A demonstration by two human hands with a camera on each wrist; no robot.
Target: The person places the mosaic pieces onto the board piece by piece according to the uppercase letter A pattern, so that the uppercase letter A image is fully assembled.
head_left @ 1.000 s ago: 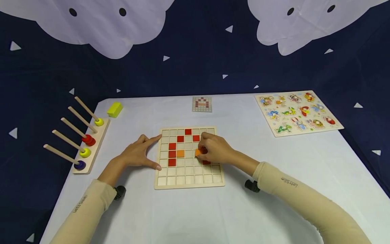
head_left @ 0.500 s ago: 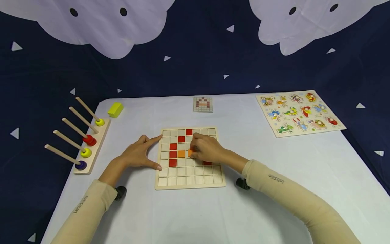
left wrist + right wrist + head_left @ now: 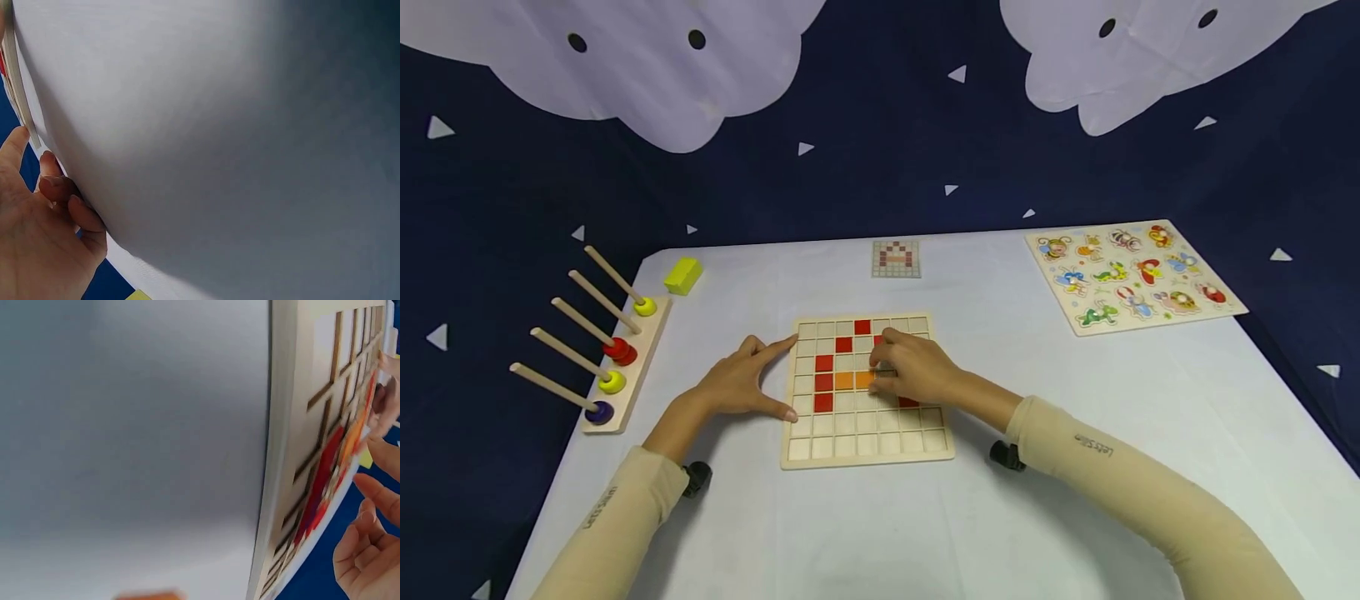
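A wooden grid board (image 3: pixel 867 461) lies flat in the middle of the table, with several red tiles (image 3: pixel 823 382) and two orange tiles (image 3: pixel 844 381) side by side in its cells. My left hand (image 3: pixel 737 379) spans the board's left edge, index finger at the upper corner and thumb lower down. In the left wrist view, that index fingertip touches the board's edge. My right hand (image 3: pixel 917 367) hovers over the board's right half, hiding some cells. Its thumb and index finger are apart, just right of the second orange tile; the right wrist view also shows a gap between them.
A small pattern card (image 3: pixel 896 259) lies beyond the board. On the left stand a peg stacker (image 3: pixel 625 379) with coloured rings and a yellow block (image 3: pixel 683 276). An insect puzzle board (image 3: pixel 1135 275) lies at the back right.
My right hand carried the second orange tile left to the cell beside the first and let go, its fingers parting from it. My left hand has stayed at the board's edge.
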